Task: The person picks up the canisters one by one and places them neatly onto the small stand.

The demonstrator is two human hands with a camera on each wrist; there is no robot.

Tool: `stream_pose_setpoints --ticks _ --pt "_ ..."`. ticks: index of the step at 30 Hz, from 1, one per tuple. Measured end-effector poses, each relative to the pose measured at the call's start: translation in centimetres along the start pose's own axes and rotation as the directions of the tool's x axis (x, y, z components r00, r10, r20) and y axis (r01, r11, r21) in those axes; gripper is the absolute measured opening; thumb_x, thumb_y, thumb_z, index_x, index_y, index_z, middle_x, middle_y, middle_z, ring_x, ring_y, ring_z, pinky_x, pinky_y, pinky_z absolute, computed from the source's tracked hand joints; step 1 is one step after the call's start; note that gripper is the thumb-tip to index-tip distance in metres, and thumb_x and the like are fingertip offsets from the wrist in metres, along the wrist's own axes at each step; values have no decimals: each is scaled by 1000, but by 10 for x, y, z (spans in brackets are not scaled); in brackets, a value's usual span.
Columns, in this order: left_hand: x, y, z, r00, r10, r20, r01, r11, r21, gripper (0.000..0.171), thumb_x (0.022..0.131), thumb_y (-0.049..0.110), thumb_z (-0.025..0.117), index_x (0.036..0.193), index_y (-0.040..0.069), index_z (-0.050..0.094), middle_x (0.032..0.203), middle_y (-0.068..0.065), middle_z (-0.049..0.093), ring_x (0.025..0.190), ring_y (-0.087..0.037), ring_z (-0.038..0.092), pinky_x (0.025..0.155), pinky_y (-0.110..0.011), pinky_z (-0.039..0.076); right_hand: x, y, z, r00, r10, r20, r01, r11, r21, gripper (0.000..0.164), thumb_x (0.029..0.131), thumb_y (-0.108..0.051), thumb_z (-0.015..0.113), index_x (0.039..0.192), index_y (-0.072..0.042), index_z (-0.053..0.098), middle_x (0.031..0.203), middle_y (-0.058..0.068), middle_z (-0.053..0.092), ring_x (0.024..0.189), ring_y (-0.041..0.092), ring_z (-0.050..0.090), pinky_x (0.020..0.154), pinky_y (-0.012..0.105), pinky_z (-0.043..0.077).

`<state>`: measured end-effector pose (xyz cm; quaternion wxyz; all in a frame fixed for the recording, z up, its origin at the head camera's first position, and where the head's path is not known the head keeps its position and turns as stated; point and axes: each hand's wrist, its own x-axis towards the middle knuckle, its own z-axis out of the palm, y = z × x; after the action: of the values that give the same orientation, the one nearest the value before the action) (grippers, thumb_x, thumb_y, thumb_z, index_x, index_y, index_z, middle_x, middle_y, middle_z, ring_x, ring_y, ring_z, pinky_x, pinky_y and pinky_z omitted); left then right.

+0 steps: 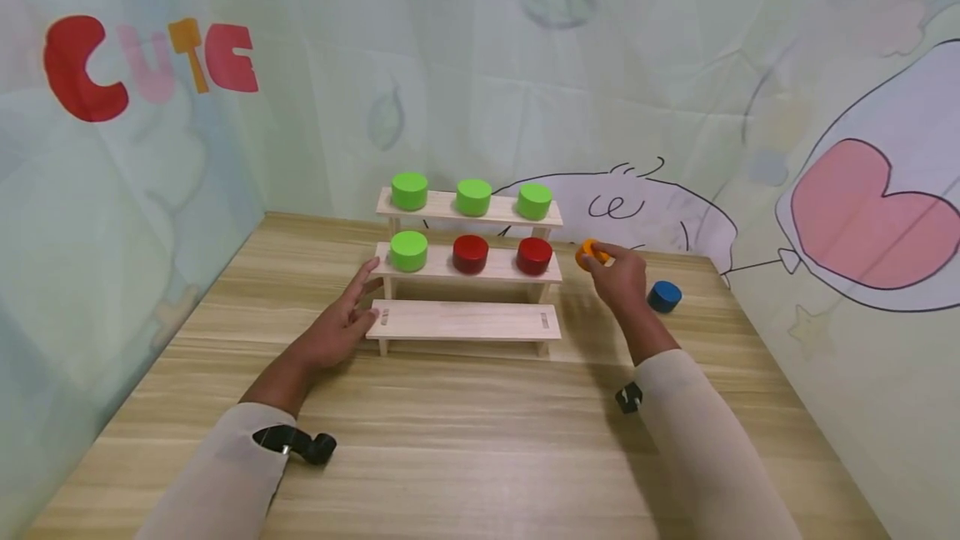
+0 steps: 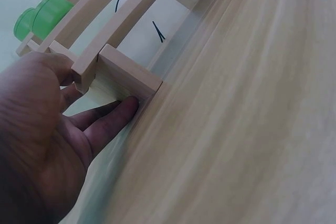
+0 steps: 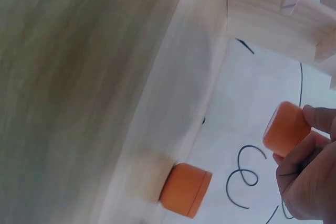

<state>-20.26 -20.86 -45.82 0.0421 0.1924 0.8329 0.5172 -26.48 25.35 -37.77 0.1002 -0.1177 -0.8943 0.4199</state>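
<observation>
A three-tier wooden rack (image 1: 465,320) stands on the table. My left hand (image 1: 341,327) rests at its left end, thumb by the bottom tier and index finger by the middle one. In the left wrist view, extended fingers (image 2: 113,124) reach along the rack's end support. To the rack's right, my right hand (image 1: 621,277) pinches an orange cylinder (image 3: 287,128) between thumb and fingers, raised off the table. Another orange cylinder (image 3: 186,190) sits on the table in the right wrist view. Right of that hand stands a blue cylinder (image 1: 665,297).
Three green cylinders (image 1: 473,197) line the top tier. On the middle tier are one green cylinder (image 1: 408,251) and two red cylinders (image 1: 470,254). The bottom tier is bare. A printed curtain (image 1: 465,65) hangs behind the wooden table (image 1: 465,440).
</observation>
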Motion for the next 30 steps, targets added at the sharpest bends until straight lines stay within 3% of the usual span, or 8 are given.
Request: stream_pose_setpoints --ticks 7,14,19,23,26,30 --pt "0 -1 0 1000 5 0 -5 1000 -2 84 116 13 45 175 45 -6 181 -25 21 165 -53 26 124 -72 36 -6 -6 4 980 -144 -134 147 989 10 45 106 -25 73 146 -4 70 152 21 67 145 41 60 125 54 46" --pt "-1 1 0 1000 -3 0 3 1000 0 85 116 13 45 175 46 -7 180 -26 22 163 -56 29 123 -72 38 -8 -12 4 906 -279 -317 314 947 65 40 105 -22 75 139 -1 74 134 22 75 125 41 68 116 55 53" --pt "-2 1 0 1000 -8 -2 8 1000 6 85 116 15 46 175 46 -7 180 -26 23 162 -56 31 122 -72 39 -16 -21 5 867 -338 -367 383 922 54 42 108 -25 72 145 -7 71 140 17 72 126 34 67 106 52 61" --pt "-2 0 0 1000 -3 -7 3 1000 2 85 115 14 46 175 45 -6 181 -25 22 164 -55 28 124 -73 36 -23 -27 7 825 -398 -401 441 897 19 43 109 -27 70 148 -11 69 148 13 69 132 29 67 95 38 64" --pt "-1 1 0 1000 -7 -8 7 1000 5 85 115 14 46 175 46 -6 181 -25 21 164 -55 27 124 -73 35 -28 -32 8 791 -444 -421 495 869 14 43 109 -28 70 149 -12 69 149 11 68 132 28 67 88 22 59" --pt "-1 3 0 1000 -17 -4 17 1000 11 85 116 14 45 174 48 -6 181 -25 21 163 -56 29 124 -73 35 -34 -40 9 762 -480 -433 549 835 39 43 108 -28 71 148 -12 70 151 11 67 135 27 66 85 9 52"
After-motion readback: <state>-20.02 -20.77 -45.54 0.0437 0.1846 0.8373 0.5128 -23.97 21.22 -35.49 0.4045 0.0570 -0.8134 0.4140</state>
